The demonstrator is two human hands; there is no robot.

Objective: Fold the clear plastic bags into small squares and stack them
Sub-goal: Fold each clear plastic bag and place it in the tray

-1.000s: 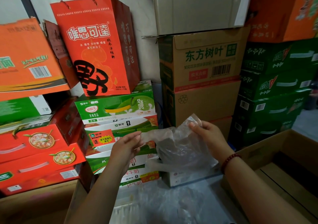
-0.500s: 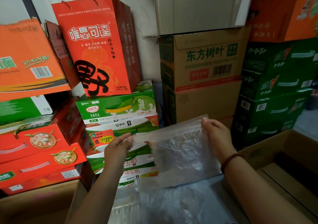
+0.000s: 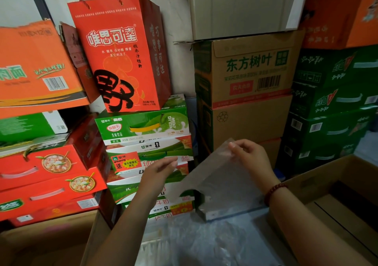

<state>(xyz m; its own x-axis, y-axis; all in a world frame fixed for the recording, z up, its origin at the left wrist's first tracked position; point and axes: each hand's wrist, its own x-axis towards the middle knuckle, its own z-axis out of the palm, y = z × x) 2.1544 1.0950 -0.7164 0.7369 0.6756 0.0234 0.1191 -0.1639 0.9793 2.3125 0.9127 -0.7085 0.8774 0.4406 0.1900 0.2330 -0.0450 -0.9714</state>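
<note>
A clear plastic bag (image 3: 221, 180) hangs in the air in front of the stacked cartons, its left edge slanting down to the left. My right hand (image 3: 252, 159) pinches the bag's top corner between thumb and fingers; a red bead bracelet is on that wrist. My left hand (image 3: 158, 171) is to the left of the bag, fingers stretched toward it, with a gap between fingertips and plastic. Below both hands lies a crumpled layer of more clear plastic bags (image 3: 204, 243).
Cartons are stacked close behind: milk boxes (image 3: 143, 128), a red gift bag (image 3: 116, 55), brown cartons (image 3: 249, 71), green crates (image 3: 331, 102). An open cardboard box (image 3: 347, 175) sits at the right and another carton (image 3: 45, 243) at the lower left.
My left hand has let go of the bag's left corner and stays beside it. The bag, spread between both hands before, now hangs slanted from my right hand.
</note>
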